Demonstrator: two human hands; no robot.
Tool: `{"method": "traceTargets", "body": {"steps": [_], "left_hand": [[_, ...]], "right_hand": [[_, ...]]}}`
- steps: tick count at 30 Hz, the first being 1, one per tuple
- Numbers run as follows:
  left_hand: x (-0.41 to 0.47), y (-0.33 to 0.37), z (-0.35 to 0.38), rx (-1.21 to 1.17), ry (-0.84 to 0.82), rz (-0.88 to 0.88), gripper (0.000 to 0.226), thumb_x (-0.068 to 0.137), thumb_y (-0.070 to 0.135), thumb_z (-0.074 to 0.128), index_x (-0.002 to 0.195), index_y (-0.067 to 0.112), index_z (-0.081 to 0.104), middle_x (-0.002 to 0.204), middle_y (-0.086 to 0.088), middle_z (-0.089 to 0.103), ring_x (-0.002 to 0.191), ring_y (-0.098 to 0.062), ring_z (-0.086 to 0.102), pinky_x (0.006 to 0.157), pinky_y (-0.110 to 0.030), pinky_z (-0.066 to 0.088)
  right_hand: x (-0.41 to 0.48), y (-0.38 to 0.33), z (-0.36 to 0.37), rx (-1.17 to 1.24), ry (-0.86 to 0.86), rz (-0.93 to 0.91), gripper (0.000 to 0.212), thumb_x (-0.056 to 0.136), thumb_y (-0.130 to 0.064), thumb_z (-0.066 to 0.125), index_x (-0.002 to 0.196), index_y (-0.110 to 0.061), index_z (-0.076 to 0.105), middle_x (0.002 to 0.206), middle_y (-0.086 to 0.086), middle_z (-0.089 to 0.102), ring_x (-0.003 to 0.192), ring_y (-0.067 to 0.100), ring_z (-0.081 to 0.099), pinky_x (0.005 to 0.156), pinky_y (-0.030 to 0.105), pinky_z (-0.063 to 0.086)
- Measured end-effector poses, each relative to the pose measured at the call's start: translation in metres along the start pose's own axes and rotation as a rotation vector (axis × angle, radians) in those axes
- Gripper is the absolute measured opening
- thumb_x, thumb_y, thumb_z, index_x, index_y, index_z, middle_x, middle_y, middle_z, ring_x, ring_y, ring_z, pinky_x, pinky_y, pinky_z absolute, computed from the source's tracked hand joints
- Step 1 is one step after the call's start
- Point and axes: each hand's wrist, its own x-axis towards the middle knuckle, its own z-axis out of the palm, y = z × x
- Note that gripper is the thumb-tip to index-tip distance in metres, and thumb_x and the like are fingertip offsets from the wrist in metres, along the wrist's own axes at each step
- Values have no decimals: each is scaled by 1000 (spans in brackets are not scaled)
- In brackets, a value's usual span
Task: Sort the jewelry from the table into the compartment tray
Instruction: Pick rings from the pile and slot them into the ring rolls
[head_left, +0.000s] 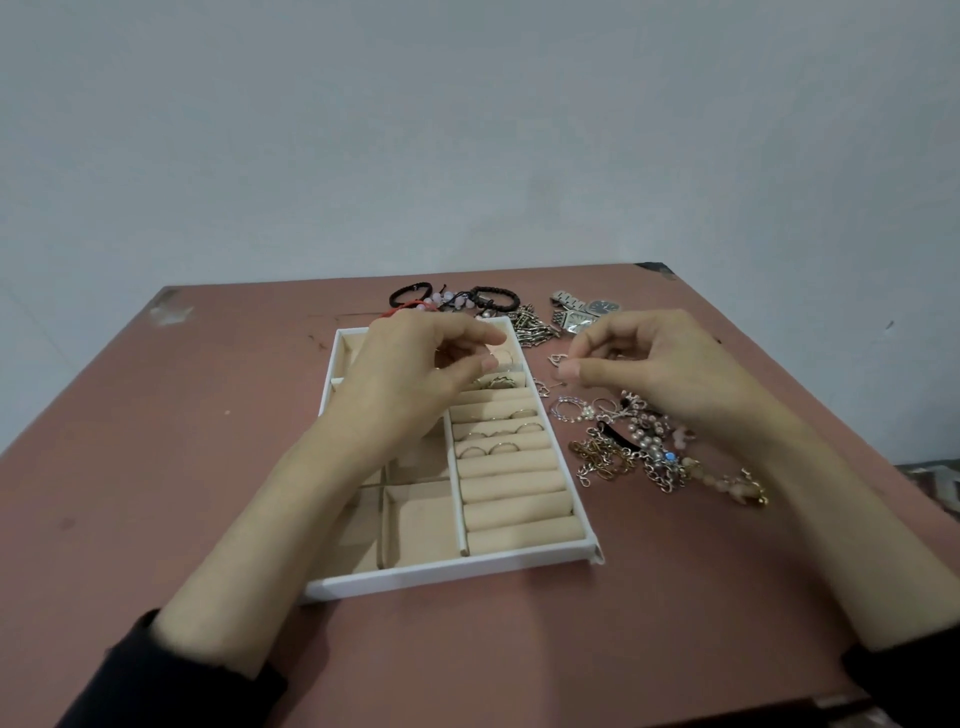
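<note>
The loose jewelry (649, 452) is lying in a tangle of chains, pearls and beads on the table (208, 467), just right of the compartment tray (447, 571). The white tray is sitting in the middle, and several rings (501, 447) are standing in its beige roll slots on the right side. The square compartments on its left are partly hiding under the left forearm.

The right hand (649, 364) is hovering above the pile, thumb and forefinger pinching a small heart-shaped piece (559, 358) beside the tray's far right corner. The left hand (410, 369) is hanging over the tray's far end with fingers curled and thumb close to the forefinger; whether it is gripping anything I cannot tell.

Beyond the tray, dark cord bracelets (457, 299) and 2 metal watches (587, 312) are lying near the table's far edge.
</note>
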Motion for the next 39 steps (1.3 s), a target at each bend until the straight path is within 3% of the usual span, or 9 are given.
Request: {"method": "traceTargets", "body": {"steps": [4, 10, 16, 31, 39], "left_hand": [[-2, 0, -2, 7, 1, -6, 12, 82, 19, 69, 92, 20, 74, 83, 8, 71, 77, -2, 63, 72, -8, 43], [-2, -4, -3, 13, 18, 9, 9, 81, 21, 69, 87, 22, 75, 79, 11, 72, 70, 2, 60, 66, -9, 42], [-1, -6, -3, 16, 28, 18, 9, 81, 21, 69, 88, 21, 75, 80, 10, 72, 61, 8, 54, 60, -4, 39], [-1, -7, -4, 14, 23, 26, 8, 80, 20, 69, 86, 23, 75, 80, 6, 72, 64, 3, 56, 66, -14, 43], [-1, -6, -3, 26, 18, 36, 8, 80, 20, 70, 86, 23, 75, 77, 6, 72, 62, 6, 56, 62, -6, 40]], "right_hand": [[-7, -9, 10, 24, -143, -22, 7, 73, -16, 76, 72, -15, 69, 63, -3, 61, 59, 4, 54, 56, 10, 43], [-8, -13, 18, -45, -274, -36, 8, 75, -10, 75, 72, -9, 67, 45, -14, 49, 44, -2, 43, 48, 6, 33], [-6, -10, 21, -146, -306, -62, 10, 72, -14, 78, 69, -11, 68, 48, -14, 40, 48, 1, 35, 49, 10, 30], [-7, -8, 20, -160, -342, -81, 7, 79, -9, 72, 74, -10, 68, 55, -7, 41, 52, 1, 35, 53, 14, 32], [-5, -7, 21, -164, -336, -96, 6, 78, -8, 72, 74, -8, 68, 55, -7, 41, 51, 1, 36, 52, 12, 31]]}}
